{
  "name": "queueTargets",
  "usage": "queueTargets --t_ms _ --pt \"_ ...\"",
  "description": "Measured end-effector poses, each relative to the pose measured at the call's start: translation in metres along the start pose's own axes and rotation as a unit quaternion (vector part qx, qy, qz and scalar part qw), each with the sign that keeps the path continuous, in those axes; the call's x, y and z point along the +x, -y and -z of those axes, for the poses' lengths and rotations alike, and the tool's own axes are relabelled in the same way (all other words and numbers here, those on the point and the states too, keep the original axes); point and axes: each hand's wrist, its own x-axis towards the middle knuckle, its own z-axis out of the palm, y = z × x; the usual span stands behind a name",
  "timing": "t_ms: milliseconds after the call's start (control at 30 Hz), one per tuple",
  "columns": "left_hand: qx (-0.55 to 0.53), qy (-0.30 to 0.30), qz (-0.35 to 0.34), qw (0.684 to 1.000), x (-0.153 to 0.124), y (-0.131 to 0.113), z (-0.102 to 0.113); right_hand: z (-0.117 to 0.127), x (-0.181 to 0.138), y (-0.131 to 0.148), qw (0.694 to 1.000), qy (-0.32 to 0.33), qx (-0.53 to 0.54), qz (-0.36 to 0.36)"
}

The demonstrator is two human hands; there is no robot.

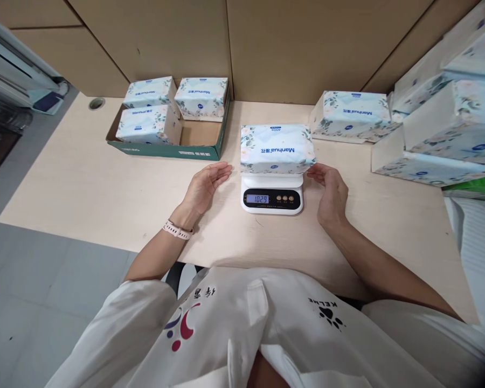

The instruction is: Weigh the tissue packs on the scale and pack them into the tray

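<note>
A tissue pack (277, 148) with a floral print and blue lettering lies on a small white kitchen scale (272, 198), whose lit display shows digits. My left hand (206, 186) is open, palm facing the pack, a short gap to its left. My right hand (329, 191) is open on the other side, its fingertips at or almost touching the pack's right end. Neither hand holds anything. A pale watch band sits on my left wrist.
A green cardboard tray (173, 148) at the back left holds three tissue packs, with one corner of it bare. Another pack (353, 113) lies behind the scale to the right. A pile of packs (444, 118) fills the right side. Wooden panels back the table.
</note>
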Motion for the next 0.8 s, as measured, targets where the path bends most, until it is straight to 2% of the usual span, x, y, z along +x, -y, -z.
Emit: queueTargets --t_ms 800 --pt "-0.004 -0.001 -0.003 1.0 -0.0005 -0.0005 -0.0002 0.0021 -0.0007 0.0009 1.0 0.018 -0.009 0.0"
